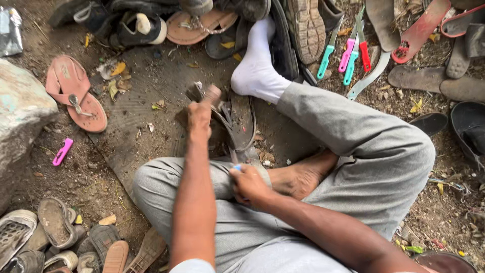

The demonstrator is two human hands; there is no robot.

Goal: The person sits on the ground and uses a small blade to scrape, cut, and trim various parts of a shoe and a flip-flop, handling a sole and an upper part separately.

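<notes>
My left hand (200,115) is raised and closed around a hammer (206,94), whose wooden handle and metal head look blurred. Just right of it lies a dark worn sandal (240,121) on the ground between my legs. My right hand (247,183) rests on my left knee at the sandal's near end, fingers pinched on it, with a small blue object (237,167) showing at the fingertips. What that blue bit is I cannot tell. A white-socked foot (256,65) stretches out beyond the sandal, and my bare foot (302,177) is tucked in beside my right hand.
Colourful-handled knives (348,53) lie at the upper right. A pink sandal (76,93) and a pink tool (62,151) lie at left beside a large stone (20,111). Piles of old shoes sit at top (146,23) and bottom left (55,237); soles lie at right (419,30).
</notes>
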